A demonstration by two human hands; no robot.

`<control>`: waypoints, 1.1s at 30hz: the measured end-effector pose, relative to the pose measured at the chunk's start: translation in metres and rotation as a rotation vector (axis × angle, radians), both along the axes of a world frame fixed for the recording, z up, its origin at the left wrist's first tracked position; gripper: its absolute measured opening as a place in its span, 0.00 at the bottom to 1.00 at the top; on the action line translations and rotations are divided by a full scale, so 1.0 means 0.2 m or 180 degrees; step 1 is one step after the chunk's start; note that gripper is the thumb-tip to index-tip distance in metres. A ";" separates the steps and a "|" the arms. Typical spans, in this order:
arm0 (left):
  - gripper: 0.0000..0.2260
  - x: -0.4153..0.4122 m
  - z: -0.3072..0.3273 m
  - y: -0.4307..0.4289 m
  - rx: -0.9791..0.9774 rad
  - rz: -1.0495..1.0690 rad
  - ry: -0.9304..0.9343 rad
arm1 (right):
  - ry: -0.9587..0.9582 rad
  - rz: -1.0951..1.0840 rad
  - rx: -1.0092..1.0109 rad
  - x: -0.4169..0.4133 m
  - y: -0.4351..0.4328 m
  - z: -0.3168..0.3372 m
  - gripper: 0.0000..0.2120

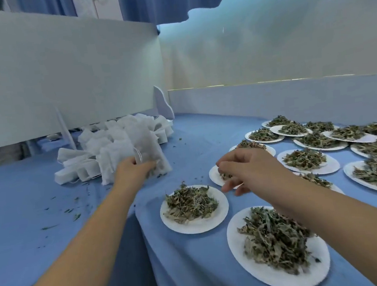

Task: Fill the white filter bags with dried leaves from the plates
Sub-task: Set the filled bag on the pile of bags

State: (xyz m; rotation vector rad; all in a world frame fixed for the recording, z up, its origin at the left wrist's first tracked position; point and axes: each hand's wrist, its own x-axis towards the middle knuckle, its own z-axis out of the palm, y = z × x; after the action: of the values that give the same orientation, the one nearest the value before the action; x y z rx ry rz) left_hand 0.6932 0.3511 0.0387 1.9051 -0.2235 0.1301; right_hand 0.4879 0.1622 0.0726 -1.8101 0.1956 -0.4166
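Plate [213,175] beneath right hand [243,167] (mostly unseen)

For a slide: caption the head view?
Left hand grips a white filter bag while the right hand reaches into dried leaves on a plate.

White partition boards [61,74] (blue curtains [146,4] behind) enclose a blue-clothed table [15,194].
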 end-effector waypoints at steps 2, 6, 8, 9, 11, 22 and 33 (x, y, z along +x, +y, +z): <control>0.12 0.13 -0.08 -0.01 0.0298 0.0063 0.0188 | 0.0069 -0.0004 -0.0108 0.02 -0.03 -0.02 0.04; 0.13 0.30 -0.21 -0.04 0.0680 0.0325 0.0324 | 0.0151 0.0007 -0.0184 0.05 -0.09 -0.05 0.06; 0.14 0.36 -0.21 -0.04 0.0627 0.0513 0.0426 | 0.0242 0.0087 -0.0167 0.06 -0.12 -0.05 0.06; 0.14 0.39 -0.21 -0.04 0.0542 0.0598 0.0446 | 0.0294 0.0153 -0.0173 0.06 -0.13 -0.05 0.07; 0.10 0.42 -0.20 -0.03 0.0457 0.0731 0.0421 | 0.0348 0.0259 -0.0164 0.07 -0.15 -0.04 0.07; 0.09 0.21 -0.12 -0.05 0.0812 0.0504 -0.0182 | 0.0455 0.0162 -0.0172 -0.03 -0.19 -0.06 0.08; 0.08 -0.63 0.17 -0.57 0.0241 -0.1200 -0.1092 | 0.0196 -0.0103 0.0122 -0.49 -0.33 0.03 0.07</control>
State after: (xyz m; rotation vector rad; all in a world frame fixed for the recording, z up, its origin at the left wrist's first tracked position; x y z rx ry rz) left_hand 0.5670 0.2380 0.0729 1.8720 -0.8230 0.1948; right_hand 0.3892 0.0958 0.0783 -1.7853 0.2742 -0.3780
